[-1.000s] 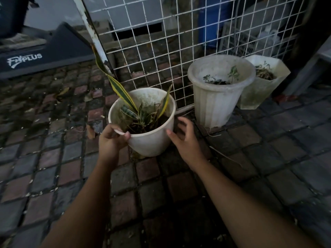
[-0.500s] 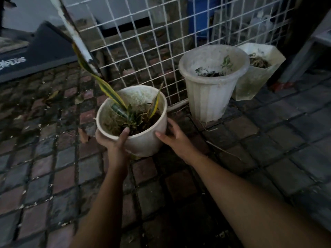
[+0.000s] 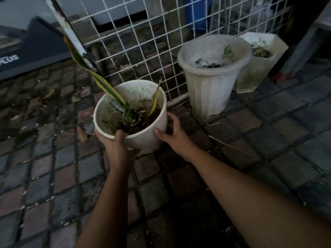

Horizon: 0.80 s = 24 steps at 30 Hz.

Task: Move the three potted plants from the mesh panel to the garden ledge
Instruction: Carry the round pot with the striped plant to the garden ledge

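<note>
Smooth round white pot (image 3: pixel 143 142) held by both grips, close before the wire mesh panel (image 3: pixel 143 51).
Left grip (image 3: pixel 114 144) curls over its rim at 7 o'clock; right grip (image 3: pixel 173 135) cups its wall at 4 o'clock. The long striped leaf (image 3: pixel 93 74) points toward 11 o'clock.

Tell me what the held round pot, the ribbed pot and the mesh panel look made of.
Round pot: probably plastic, off-white, smooth with a dull sheen; thin even rim. Could be glazed ceramic.
Ribbed pot: likely plastic, matte white, grimy; moulded vertical flutes, rolled lip.
Mesh panel: metal wire, white-coated; thin straight grid.
</note>
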### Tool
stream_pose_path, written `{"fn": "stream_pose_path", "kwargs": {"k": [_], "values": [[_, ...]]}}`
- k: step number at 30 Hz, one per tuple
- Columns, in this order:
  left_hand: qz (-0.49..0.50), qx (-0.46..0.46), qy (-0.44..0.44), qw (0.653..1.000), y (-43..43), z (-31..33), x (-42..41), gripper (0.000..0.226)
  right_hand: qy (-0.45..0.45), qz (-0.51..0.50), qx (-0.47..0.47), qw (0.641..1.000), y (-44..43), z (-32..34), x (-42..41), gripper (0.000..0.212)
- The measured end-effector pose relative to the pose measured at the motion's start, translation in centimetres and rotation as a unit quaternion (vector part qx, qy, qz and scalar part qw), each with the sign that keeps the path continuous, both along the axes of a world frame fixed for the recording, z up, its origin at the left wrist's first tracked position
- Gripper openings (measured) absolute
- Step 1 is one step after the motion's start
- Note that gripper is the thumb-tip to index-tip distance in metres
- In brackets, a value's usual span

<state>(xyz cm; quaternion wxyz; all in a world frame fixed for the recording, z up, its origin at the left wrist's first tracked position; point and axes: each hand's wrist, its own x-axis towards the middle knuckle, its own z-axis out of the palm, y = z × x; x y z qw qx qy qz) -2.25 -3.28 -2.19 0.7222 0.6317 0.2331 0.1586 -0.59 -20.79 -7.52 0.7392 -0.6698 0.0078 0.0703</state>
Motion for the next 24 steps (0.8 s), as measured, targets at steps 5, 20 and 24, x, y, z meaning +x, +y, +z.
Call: {"fn": "stream_pose_path", "kwargs": {"k": [5,20,24], "values": [[-0.042,0.021,-0.004,0.999,1.3,0.4,-1.1,0.081,0.023,0.016,0.072,0.997,-0.1,-1.1,-0.5,0.111],[-0.185,0.061,-0.077,0.978,3.2,9.4,1.4,0.076,-0.056,-0.051,0.153,0.985,-0.2,7.1,-0.7,0.107],[-0.220,0.082,-0.172,0.957,2.3,12.8,1.5,0.107,-0.084,-0.022,0.195,0.977,-0.6,12.1,-0.2,0.094]]}}
